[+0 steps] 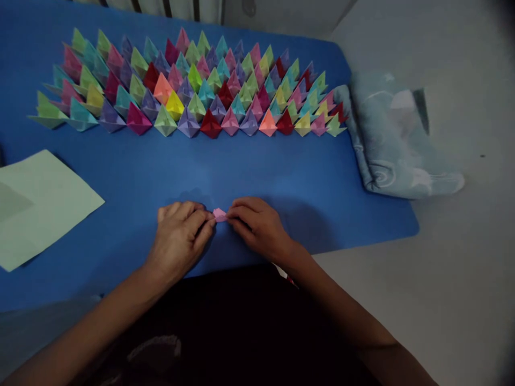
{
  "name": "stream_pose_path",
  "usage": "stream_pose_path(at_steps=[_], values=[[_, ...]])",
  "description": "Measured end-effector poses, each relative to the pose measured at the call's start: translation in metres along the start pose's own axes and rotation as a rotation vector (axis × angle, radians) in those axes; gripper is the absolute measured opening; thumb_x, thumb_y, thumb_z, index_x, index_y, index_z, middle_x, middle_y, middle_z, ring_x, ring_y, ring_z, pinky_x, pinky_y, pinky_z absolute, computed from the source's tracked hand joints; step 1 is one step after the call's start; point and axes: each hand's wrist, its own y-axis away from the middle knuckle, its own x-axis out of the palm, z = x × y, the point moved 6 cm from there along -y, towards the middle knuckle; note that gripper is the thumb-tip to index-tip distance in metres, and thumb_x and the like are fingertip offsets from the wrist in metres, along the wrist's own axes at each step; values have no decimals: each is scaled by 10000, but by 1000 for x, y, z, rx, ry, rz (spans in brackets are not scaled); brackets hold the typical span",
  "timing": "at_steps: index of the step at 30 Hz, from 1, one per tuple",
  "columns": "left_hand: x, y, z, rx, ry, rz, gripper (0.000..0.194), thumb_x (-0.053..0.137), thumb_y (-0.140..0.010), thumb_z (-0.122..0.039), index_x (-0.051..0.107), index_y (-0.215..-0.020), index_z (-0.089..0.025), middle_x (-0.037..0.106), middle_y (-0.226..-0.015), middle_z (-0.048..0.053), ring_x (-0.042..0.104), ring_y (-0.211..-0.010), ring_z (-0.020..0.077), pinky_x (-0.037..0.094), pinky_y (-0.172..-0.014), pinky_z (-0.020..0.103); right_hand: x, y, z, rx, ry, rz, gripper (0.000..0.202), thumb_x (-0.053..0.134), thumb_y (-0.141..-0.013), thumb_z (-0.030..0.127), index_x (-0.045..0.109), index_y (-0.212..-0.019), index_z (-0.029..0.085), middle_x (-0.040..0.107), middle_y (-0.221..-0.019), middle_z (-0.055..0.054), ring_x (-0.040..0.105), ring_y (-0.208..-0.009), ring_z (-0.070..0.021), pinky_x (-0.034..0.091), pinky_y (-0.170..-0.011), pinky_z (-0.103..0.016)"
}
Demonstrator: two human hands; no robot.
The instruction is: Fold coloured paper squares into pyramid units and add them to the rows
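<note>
Pink paper [219,215] lies betw. your L hand [177,238] & R hand [261,228], long axis approx. L–R; fingers pinched on opp. ends, both touching.

1 folded gray-blue blanket [386,145], white swirl visible, lies at right edge of blue tabletop [140,171]; pale slatted panel [183,9] beyond far edge.

Open blue strip [225,166] nearest hands, paper boats [188,123] blocking the far side
</note>
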Motion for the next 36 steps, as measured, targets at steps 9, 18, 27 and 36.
stream_pose_path(at_steps=[9, 18, 27, 36], values=[[1, 0, 1, -59, 32, 7, 293, 447, -1012, -344, 680, -866, -244, 696, -900, 40, 618, -871, 222, 403, -802, 406, 0, -5, 2, 87, 10, 46, 136, 544, -958, 205, 668, -914, 171, 689, -1003, -91, 621, -955, -201, 485, -893, -361], [3, -3, 3, -140, 42, 102, 303, 459, -981, -339, 682, -820, -211, 689, -916, 66, 599, -886, 241, 386, -817, 420, 1, -12, 3, 162, 40, 104, 209, 488, -995, 245, 614, -845, 171, 644, -931, -65, 570, -854, -164, 439, -808, -310], [2, -6, 3, -159, 51, 82, 254, 492, -942, -311, 641, -759, -218, 683, -863, 39, 588, -838, 225, 375, -800, 408, 1, -15, 1, 312, 53, 122, 151, 541, -963, 240, 626, -859, 172, 634, -991, -46, 577, -865, -142, 396, -739, -275], [3, -10, 3, -172, 25, 64, 177, 544, -902, -270, 613, -752, -205, 669, -820, 52, 602, -825, 251, 386, -767, 424, 0, -17, -1, 354, 37, 104, 165, 540, -948, 269, 620, -833, 182, 643, -1064, -44, 602, -902, -139, 397, -734, -266]])
